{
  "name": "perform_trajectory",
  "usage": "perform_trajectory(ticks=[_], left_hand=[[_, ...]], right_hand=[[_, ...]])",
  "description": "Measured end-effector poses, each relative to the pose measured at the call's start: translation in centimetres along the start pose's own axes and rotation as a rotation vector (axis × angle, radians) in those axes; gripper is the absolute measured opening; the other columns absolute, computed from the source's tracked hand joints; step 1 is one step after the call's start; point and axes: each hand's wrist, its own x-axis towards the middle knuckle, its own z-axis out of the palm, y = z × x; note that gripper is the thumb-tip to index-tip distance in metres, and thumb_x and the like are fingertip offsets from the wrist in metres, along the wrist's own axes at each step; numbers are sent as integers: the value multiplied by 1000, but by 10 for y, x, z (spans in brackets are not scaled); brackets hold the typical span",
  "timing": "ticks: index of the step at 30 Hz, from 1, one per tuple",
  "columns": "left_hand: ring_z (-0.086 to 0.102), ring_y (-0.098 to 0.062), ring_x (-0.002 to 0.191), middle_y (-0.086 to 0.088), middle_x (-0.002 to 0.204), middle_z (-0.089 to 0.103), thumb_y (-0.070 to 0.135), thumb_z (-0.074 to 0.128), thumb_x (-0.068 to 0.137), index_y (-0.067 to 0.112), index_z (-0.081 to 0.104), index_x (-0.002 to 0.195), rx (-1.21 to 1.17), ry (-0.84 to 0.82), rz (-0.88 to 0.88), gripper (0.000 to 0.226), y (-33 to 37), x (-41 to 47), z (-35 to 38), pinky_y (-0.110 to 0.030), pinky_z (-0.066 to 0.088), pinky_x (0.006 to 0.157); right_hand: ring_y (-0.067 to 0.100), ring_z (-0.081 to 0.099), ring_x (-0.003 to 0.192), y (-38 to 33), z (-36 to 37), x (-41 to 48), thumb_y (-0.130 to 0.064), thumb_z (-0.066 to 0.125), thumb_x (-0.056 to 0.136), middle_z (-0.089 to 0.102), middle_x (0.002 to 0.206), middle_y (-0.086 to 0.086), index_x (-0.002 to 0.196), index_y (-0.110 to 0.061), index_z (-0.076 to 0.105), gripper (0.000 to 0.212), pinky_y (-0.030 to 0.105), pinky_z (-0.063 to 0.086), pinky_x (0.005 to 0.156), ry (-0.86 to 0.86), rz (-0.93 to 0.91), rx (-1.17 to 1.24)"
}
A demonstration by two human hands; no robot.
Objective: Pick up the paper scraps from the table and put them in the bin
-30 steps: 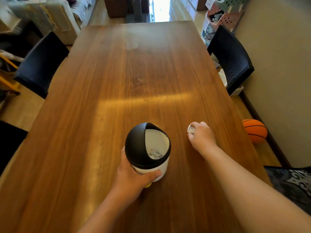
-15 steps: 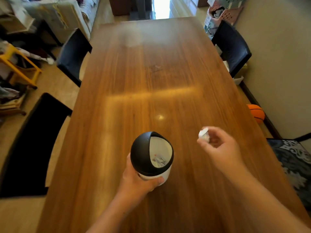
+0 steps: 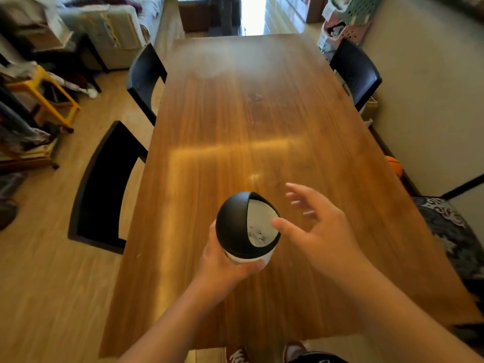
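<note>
A small white bin with a black domed lid [image 3: 235, 226] is held over the near part of the wooden table [image 3: 235, 121], tilted so its opening faces right. My left hand [image 3: 222, 265] is wrapped around its white base. Crumpled paper scraps [image 3: 258, 235] show inside the opening. My right hand [image 3: 317, 226] hovers just right of the opening, fingers spread, thumb tip at the rim, nothing in it. I see no scraps on the tabletop.
Black chairs stand along the left side [image 3: 104, 184] [image 3: 145, 79] and at the far right [image 3: 356, 72]. An orange basketball [image 3: 394, 165] lies on the floor by the right wall. A patterned seat [image 3: 450, 231] is at the near right. Cluttered furniture fills the far left.
My right hand carried a paper scrap from the table to the bin's opening and let go; it is now open. The bin was lifted and tilted. The view pulled back.
</note>
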Motion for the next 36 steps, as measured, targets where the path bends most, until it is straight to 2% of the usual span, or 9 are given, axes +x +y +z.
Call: perform_trajectory(ticks=[2,4,6,9,13,16,19,29,36], left_hand=[[57,12,126,31,138,57,70,96,49,58,35,150,11,17,7,119,0,-8,-3,-7,59,79],[57,14,125,33,138,57,69,97,49,59,34,150,27,27,-8,119,-3,-14,-3,-17,63,78],[57,15,124,34,137,56,58,101,53,59,33,150,43,34,-30,119,-8,-19,-1,-26,63,84],[55,17,124,39,136,55,71,98,49,60,31,148,55,43,-56,120,-15,-28,10,-17,63,80],[54,-4,135,25,144,53,80,94,41,60,31,147,102,83,-98,125,-25,-39,32,-37,59,101],[52,-6,134,28,142,48,68,97,44,79,23,134,170,82,-116,116,-32,-45,50,-30,55,99],[52,-7,137,28,143,51,62,98,48,68,31,141,179,74,-148,115,-42,-48,63,-40,55,107],[47,-8,134,65,124,28,62,92,47,86,10,129,211,109,-169,118,-53,-55,86,-26,49,100],[45,-15,139,19,144,39,31,104,62,83,9,127,294,122,-181,127,-60,-60,91,-40,55,106]], right_hand=[[-10,54,110,17,-2,-14,-77,54,71,59,115,-30,130,-48,50,66,13,45,83,24,39,13],[-12,53,108,40,-5,-26,-78,51,73,57,110,-33,124,-52,50,57,14,47,80,-13,109,-19],[-10,54,108,70,-6,-39,-72,55,76,55,110,-34,124,-50,50,53,14,47,79,-109,198,-91],[3,55,117,131,-8,-59,-54,67,83,58,125,-20,132,-38,52,54,16,45,84,-236,362,-217],[14,58,119,201,-9,-79,-52,71,81,55,139,-8,137,-34,49,63,22,52,80,-269,526,-403],[18,48,133,237,-8,-87,-57,69,79,46,149,-5,143,-34,42,73,35,53,94,-270,518,-564],[21,35,143,255,-9,-92,-63,68,76,35,157,-3,146,-37,37,81,42,48,102,-266,494,-682],[23,28,147,259,-13,-97,-64,64,79,33,158,3,147,-31,40,80,43,38,110,-290,372,-809],[25,29,146,261,-13,-99,-64,63,80,33,158,5,147,-29,40,79,44,38,110,-302,353,-832]])
